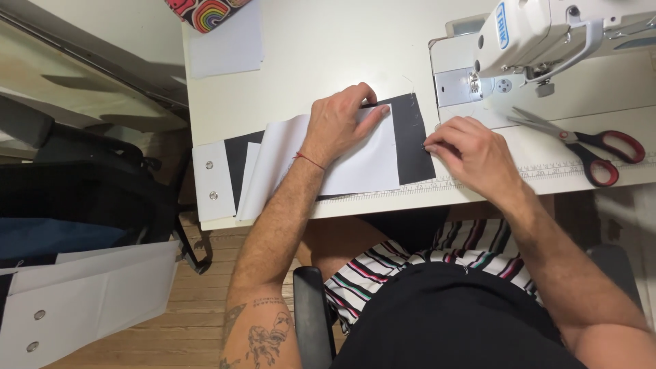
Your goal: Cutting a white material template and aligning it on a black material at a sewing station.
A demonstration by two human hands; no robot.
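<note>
Here, in the head view, the left hand (339, 123) lies flat, fingers spread and released, pressing a white fabric panel (328, 160) down onto a black fabric piece (413, 140) on the white sewing table (321, 55). The right hand (468, 154) sits at the right edge of the black piece, thumb and forefinger pinched on that edge; whether they grip a pin, a thread or only the cloth is too small to tell. Both layers lie near the table's front edge, just left of the white sewing machine (540, 34), whose needle plate (459, 85) stands a little beyond the right hand. Loose threads stick up from the black piece's upper corner.

As a judgement, the stack could slip: the white panel overhangs toward the front edge, and if the left palm lifts while the right hand tugs, the layers may slide out of line. The loose threads could also snag under the fingers. The red-handled scissors (588, 147) lie open-bladed just to the right of the right hand, blades pointing toward it, so a sideways sweep of that wrist could catch them.

No box, tray or bin shows on the table. At the far left a white snap-studded strip (212, 181) sits at the table's corner, with more white snap-studded panels (82, 297) lower down beside a dark bag (82, 198); what the bag holds is hidden. A rainbow-patterned item (205, 12) peeks in at the top edge.
</note>
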